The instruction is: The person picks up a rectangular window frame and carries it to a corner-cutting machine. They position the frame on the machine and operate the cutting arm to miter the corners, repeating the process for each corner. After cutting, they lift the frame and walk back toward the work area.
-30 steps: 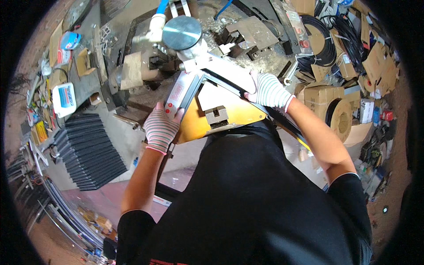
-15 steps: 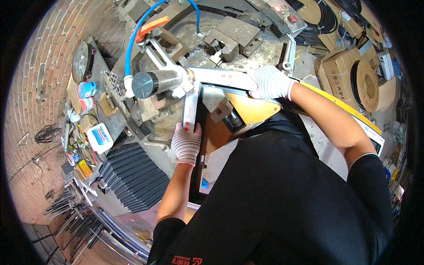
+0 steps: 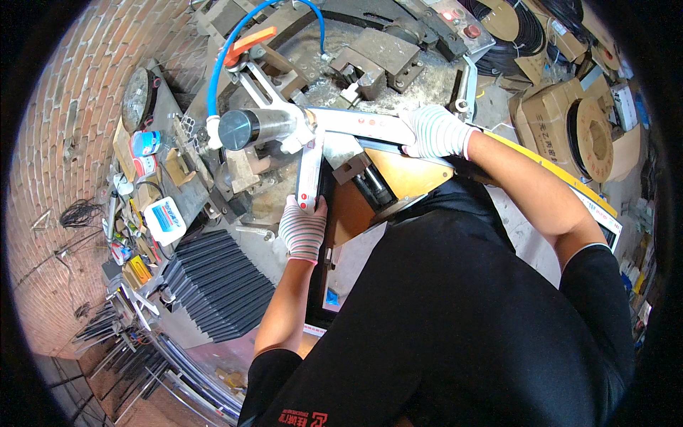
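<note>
A window-frame corner made of white-faced, dark-edged profiles lies in a metal corner press. My left hand (image 3: pixel 303 229), in a striped glove, is closed round the left frame bar (image 3: pixel 309 171). The gloved right hand (image 3: pixel 438 133) grips the upper frame bar (image 3: pixel 363 124) near its right part, fingertips over the inner edge. At the joint of the two bars sits a clamp head with a thick steel cylinder (image 3: pixel 242 129). Inside the corner, a brown metal block (image 3: pixel 352 169) with a dark cylinder (image 3: pixel 375 186) points towards the joint, beside a yellowish plate (image 3: pixel 413 173).
A blue air hose (image 3: pixel 215 78) and an orange lever (image 3: pixel 252 44) rise above the clamp. Dark profiles (image 3: pixel 217 285) are stacked at left, near a white tub (image 3: pixel 165 221). A control box with a red button (image 3: pixel 472 31) stands far right, cartons (image 3: pixel 544 121) and a cable reel (image 3: pixel 592 139) beyond.
The brown block and its metal wedge have shifted up and left, nearer the frame's inner corner, showing more of the dark cylinder. Both hands keep their grip; the view has shifted slightly.
</note>
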The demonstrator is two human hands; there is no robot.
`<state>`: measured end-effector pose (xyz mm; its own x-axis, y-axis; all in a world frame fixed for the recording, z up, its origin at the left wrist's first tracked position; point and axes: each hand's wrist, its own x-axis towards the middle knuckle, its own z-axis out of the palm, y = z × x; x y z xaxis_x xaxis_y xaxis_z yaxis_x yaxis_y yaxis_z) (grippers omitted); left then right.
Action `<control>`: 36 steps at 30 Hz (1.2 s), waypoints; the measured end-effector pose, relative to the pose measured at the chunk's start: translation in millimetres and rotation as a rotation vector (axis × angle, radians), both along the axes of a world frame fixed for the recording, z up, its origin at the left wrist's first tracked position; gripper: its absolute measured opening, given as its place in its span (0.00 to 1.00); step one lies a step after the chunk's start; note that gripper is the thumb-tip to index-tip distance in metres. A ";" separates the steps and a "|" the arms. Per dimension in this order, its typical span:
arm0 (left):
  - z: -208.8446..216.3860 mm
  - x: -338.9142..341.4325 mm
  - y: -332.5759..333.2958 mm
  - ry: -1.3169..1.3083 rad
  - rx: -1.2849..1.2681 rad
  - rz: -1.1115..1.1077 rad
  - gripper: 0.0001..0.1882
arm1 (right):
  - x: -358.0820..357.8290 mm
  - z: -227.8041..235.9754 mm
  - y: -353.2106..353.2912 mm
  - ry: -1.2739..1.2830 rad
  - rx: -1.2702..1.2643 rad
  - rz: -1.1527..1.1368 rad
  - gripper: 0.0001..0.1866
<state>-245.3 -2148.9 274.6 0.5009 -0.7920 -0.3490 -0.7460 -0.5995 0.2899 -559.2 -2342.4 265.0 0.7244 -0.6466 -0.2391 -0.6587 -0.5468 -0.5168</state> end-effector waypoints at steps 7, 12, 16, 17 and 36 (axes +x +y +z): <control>-3.8 1.7 1.2 -0.120 0.004 -0.035 0.29 | 0.6 5.1 0.6 0.011 0.004 -0.006 0.28; 2.0 0.1 -0.5 -0.086 0.030 -0.011 0.29 | -0.4 3.2 0.5 0.013 0.029 -0.014 0.27; 6.3 -2.4 -2.5 -0.085 0.024 0.000 0.29 | -0.1 4.4 2.5 -0.029 0.010 -0.019 0.25; 7.2 -3.5 -1.6 -0.081 0.024 0.012 0.28 | 0.3 5.1 3.7 -0.029 0.027 -0.028 0.25; 19.2 -2.3 -3.3 -0.001 0.085 0.035 0.27 | 11.2 25.7 3.8 0.188 0.045 -0.032 0.31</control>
<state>-247.6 -2152.1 293.8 0.5283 -0.7414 -0.4138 -0.7243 -0.6478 0.2360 -548.1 -2338.6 290.7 0.6433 -0.6542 -0.3977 -0.7628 -0.5032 -0.4061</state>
